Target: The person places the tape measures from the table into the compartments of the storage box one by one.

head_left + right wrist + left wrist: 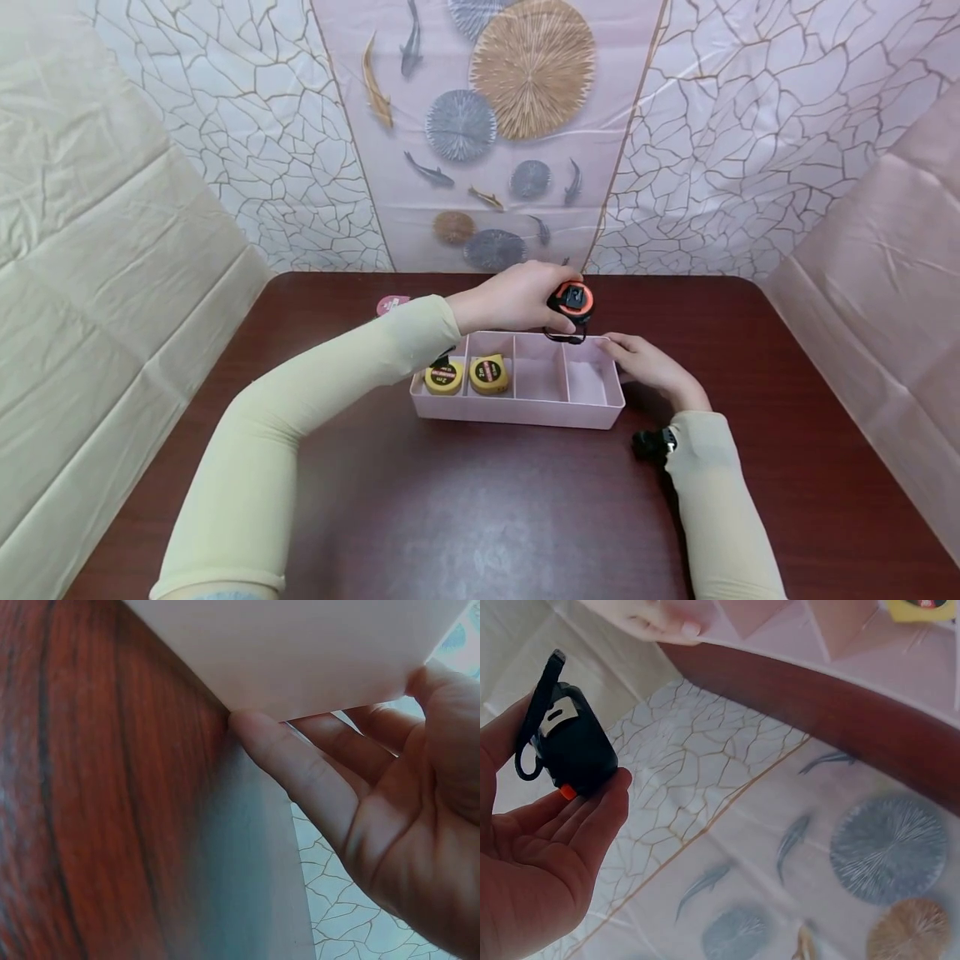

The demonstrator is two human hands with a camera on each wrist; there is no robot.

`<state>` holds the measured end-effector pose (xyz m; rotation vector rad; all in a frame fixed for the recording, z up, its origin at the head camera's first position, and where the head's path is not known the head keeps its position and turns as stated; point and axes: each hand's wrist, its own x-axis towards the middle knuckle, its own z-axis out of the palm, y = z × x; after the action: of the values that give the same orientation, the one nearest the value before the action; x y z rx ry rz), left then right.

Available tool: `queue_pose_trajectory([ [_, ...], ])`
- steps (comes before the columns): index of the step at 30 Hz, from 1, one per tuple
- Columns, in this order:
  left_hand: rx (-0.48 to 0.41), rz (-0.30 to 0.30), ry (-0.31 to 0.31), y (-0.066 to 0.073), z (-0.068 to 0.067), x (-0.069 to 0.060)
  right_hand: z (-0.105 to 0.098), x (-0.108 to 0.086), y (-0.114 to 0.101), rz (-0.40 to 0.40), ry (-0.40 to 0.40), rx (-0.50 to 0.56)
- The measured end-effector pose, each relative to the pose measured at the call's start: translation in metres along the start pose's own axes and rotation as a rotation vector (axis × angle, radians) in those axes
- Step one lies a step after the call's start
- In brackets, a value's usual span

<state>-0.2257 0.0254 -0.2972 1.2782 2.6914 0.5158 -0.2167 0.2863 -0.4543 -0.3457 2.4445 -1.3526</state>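
Note:
My left hand (517, 298) holds a black and orange tape measure (573, 302) above the back edge of a pink divided box (517, 411). A black wrist strap hangs from this tape measure, plain in the left wrist view. Two yellow tape measures lie in the box: one (443, 379) in the leftmost compartment, the other (489, 377) in the compartment beside it. The two compartments on the right hold nothing. At the box's right end, my right hand (651, 368) grips the back corner, its thumb at the rim and fingers against the outer wall.
The box stands on a dark red-brown table (450, 500). Behind the left forearm, a pink rounded object (392, 305) lies near the table's back edge, partly covered. Patterned cloth walls (292, 125) rise behind and at both sides.

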Motion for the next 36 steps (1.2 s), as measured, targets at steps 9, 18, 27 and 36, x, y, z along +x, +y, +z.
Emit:
queue_pose_trajectory([
  [9, -0.014, -0.035, -0.022, -0.008, 0.021, -0.007, 0.003, -0.001, -0.003, 0.032, -0.013, 0.008],
  [18, -0.025, -0.037, -0.051, -0.012, 0.037, -0.011, 0.002, -0.001, -0.002, 0.023, -0.004, -0.012],
  [27, -0.032, -0.039, -0.106, -0.015, 0.046, -0.012, 0.003, 0.001, 0.001, 0.008, 0.012, 0.007],
  [36, -0.03, -0.055, -0.124, -0.021, 0.05, -0.016, 0.003, -0.001, -0.002, 0.002, 0.014, 0.005],
])
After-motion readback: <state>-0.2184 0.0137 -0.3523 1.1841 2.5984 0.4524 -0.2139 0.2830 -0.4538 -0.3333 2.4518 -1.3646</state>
